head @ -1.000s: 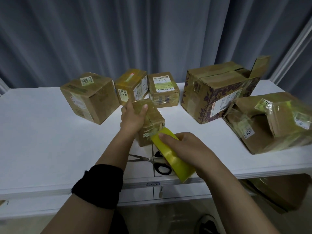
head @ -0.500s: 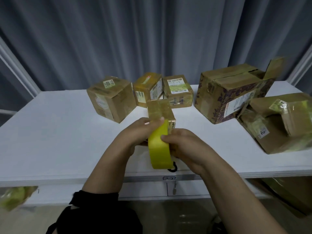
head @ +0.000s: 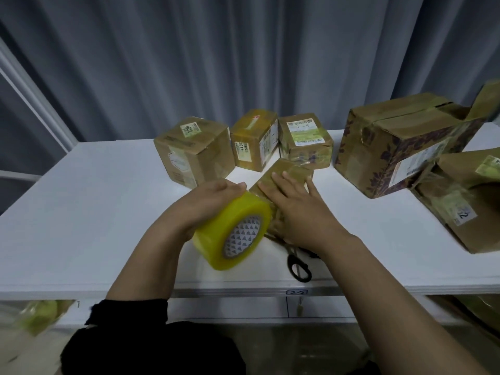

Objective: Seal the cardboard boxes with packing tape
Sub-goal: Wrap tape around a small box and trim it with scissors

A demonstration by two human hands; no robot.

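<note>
Two hands meet at the centre of the frame over a white bench (head: 81, 212). The left hand (head: 205, 204) grasps a roll of yellow packing tape (head: 235, 231), its fingers (head: 232, 186) curled over the top of the roll, whose printed core faces the lower right. The roll's upper right edge sits just beside the near end of a small cardboard box (head: 293, 171); I cannot tell whether a strip of tape runs between them. The right hand (head: 300, 209) lies flat on top of that small box, fingers (head: 281, 182) straight and spread, pressing down and grasping nothing. The small box lies slantwise at mid-frame, its far end pointing to the upper right. Black-handled scissors (head: 299, 266) rest on the bench just below the right wrist, which partly hides them. Behind the hands I count three labelled boxes in a row at upper centre: a left box (head: 193, 150), a middle box (head: 253, 139) and a third box (head: 305, 139), the last two touching. A larger patterned box (head: 400, 147) stands at the upper right with one flap raised at its far end, and a taped box (head: 465, 204) bearing a label marked 2 sits at the right edge. Grey curtains (head: 216, 63) fill the top of the frame. A black sleeve (head: 130, 312) covers the left forearm at lower left.
</note>
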